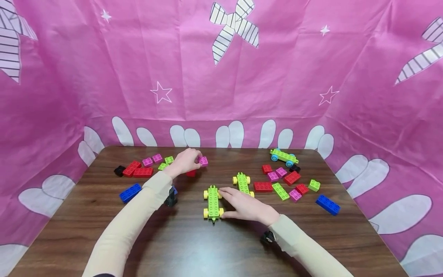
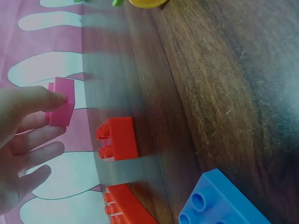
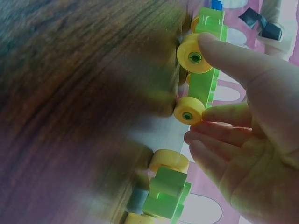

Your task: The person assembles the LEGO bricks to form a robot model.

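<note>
Behind the left grip (image 2: 23, 144) we lose part of the pink brick (image 2: 64, 112); behind the right grip (image 1: 247, 206), part of the farther green base (image 1: 243, 183). The left wrist view's bottom edge cuts our sight of a red brick (image 2: 128, 205).

This looks like a tabletop play booth: pink cloth (image 1: 287, 77) printed with white bows (image 1: 231, 20) and stars (image 1: 105, 15) backs and flanks a dark brown wood-grain table (image 1: 346, 238) strewn with colourful plastic toy bricks (image 1: 143, 172).
</note>
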Tool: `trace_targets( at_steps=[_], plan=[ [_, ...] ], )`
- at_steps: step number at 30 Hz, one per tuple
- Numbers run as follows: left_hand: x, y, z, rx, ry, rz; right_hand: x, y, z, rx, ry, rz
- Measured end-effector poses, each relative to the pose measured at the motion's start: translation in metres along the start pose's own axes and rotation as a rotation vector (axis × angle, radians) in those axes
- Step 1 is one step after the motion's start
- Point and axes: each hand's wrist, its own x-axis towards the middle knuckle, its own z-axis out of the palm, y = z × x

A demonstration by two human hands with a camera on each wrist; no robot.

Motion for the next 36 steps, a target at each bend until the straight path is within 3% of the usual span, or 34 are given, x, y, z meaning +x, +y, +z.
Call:
trace_targets(
  at_steps=[14, 19, 36],
  plan=[
    [-0.039, 0.017, -0.009, -0.075, 0.012, 0.090, 0.001, 0.005, 0.003, 0.025, 0.004, 0.007],
    [-0.051, 0.021, -0.006, -0.090, 0.027, 0.129, 0.000, 0.006, 0.003, 0.023, 0.009, -0.002],
    [-0.076, 0.030, 0.007, -0.225, 0.002, 0.149, 0.002, 0.006, 0.001, 0.058, -0.003, 0.017]
  ],
)
